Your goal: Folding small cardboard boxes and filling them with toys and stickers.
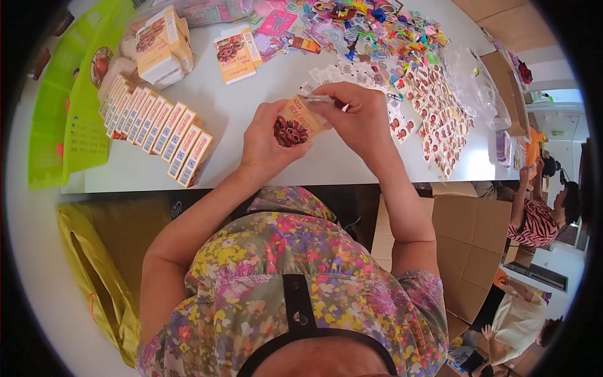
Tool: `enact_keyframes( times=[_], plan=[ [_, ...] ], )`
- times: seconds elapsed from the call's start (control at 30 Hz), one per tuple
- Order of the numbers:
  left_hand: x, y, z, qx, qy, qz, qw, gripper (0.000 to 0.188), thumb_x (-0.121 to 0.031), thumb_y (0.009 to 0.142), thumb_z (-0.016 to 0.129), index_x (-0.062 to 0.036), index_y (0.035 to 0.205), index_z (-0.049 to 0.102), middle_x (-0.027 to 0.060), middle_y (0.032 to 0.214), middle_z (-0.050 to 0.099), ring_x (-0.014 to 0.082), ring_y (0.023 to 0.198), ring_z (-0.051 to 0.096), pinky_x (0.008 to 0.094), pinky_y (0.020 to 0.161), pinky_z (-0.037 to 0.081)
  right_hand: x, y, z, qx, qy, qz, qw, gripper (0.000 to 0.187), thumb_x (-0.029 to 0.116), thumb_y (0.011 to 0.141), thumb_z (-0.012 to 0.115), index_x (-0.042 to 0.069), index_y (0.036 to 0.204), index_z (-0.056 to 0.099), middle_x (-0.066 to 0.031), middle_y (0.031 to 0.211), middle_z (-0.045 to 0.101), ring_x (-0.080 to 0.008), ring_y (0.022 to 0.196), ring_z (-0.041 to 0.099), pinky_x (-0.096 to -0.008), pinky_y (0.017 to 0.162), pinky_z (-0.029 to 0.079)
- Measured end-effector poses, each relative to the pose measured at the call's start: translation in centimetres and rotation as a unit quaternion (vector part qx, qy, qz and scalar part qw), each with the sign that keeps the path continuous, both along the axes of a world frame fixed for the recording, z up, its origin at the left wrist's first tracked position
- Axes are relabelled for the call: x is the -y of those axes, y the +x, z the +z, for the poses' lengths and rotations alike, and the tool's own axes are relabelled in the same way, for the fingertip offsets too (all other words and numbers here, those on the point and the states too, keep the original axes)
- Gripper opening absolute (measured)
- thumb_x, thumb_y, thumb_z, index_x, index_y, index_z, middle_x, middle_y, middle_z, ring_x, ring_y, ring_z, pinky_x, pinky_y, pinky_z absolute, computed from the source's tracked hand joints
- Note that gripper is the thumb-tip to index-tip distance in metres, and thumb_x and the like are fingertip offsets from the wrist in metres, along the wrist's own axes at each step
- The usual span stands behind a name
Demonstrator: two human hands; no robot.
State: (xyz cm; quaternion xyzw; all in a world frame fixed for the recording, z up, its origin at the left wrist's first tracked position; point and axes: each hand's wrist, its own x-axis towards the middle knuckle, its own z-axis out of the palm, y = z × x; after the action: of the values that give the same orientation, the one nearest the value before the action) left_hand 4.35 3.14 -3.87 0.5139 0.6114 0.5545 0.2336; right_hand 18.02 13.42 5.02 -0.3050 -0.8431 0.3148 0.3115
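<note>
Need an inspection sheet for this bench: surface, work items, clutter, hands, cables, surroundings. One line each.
Surface: white tabletop, mostly covered along its far side.
Work items: printed carton in hand; row of closed cartons leaning at left; carton stack and loose carton beyond.
Clutter: heap of colourful trinkets, character sticker sheets, clear plastic bags.
Hands: left hand grips the carton; right hand at its upper end, pinch partly hidden.
Cables: nothing seen; under-table area too dark to tell.
Surroundings: green plastic basket at left, yellow bag below it, cardboard box and co-workers at right.
</note>
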Motion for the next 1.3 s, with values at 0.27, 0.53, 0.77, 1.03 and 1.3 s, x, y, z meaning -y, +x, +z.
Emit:
enact_keyframes(
  times=[0.27, 0.53, 0.77, 1.03, 1.3],
  plan=[
    [0.9, -0.5, 0.7, -0.102, 0.034, 0.058, 0.993, 0.066, -0.014, 0.062, 0.083, -0.005, 0.119, 0.05, 0.0138, 0.105, 0.054, 0.0309, 0.095, 0.06, 0.0367, 0.081, 0.052, 1.5, -0.9, 0.7, 0.117, 0.163, 0.029, 0.979, 0.025, 0.002, 0.078, 0.069, 0.005, 0.103, 0.066, -0.0124, 0.085, 0.068, -0.0299, 0.073, 0.067, -0.0349, 0.062, 0.053],
    [0.6, -0.9, -0.4, -0.057, 0.048, 0.09, 0.993, 0.067, -0.011, 0.062, 0.083, -0.0031, 0.118, 0.047, 0.0153, 0.106, 0.053, 0.0323, 0.095, 0.059, 0.0377, 0.082, 0.051, 0.8, -2.3, 1.9, 0.13, 0.188, 0.107, 0.968, 0.023, -0.001, 0.08, 0.066, 0.004, 0.103, 0.067, -0.0125, 0.091, 0.068, -0.0282, 0.076, 0.067, -0.033, 0.063, 0.053],
    [0.7, -1.1, -1.1, 0.119, 0.065, 0.068, 0.988, 0.07, -0.01, 0.063, 0.085, -0.0024, 0.12, 0.045, 0.0122, 0.108, 0.051, 0.024, 0.099, 0.058, 0.034, 0.085, 0.05, -8.2, -11.3, -4.0, 0.066, 0.111, 0.218, 0.967, 0.044, 0.021, 0.076, 0.077, 0.006, 0.116, 0.065, -0.0139, 0.124, 0.062, -0.0283, 0.11, 0.061, -0.043, 0.091, 0.049],
    [0.8, -1.3, -1.1, 0.1, 0.037, 0.031, 0.994, 0.072, -0.005, 0.069, 0.083, -0.003, 0.125, 0.039, 0.0071, 0.111, 0.048, 0.0151, 0.105, 0.054, 0.0306, 0.089, 0.049, -10.5, -15.8, -7.4, 0.169, 0.309, 0.308, 0.884, 0.057, 0.035, 0.078, 0.073, 0.008, 0.125, 0.058, -0.0145, 0.132, 0.056, -0.0319, 0.12, 0.054, -0.0476, 0.108, 0.036],
    [0.4, -1.5, -1.6, 0.127, 0.058, 0.054, 0.989, 0.07, -0.012, 0.063, 0.085, -0.0019, 0.12, 0.046, 0.0127, 0.109, 0.051, 0.0255, 0.1, 0.057, 0.0346, 0.087, 0.049, -11.0, -13.3, -4.3, 0.077, 0.284, 0.208, 0.933, 0.03, 0.017, 0.085, 0.066, 0.01, 0.114, 0.064, -0.0114, 0.103, 0.067, -0.0283, 0.09, 0.066, -0.0407, 0.084, 0.052]
  ],
)
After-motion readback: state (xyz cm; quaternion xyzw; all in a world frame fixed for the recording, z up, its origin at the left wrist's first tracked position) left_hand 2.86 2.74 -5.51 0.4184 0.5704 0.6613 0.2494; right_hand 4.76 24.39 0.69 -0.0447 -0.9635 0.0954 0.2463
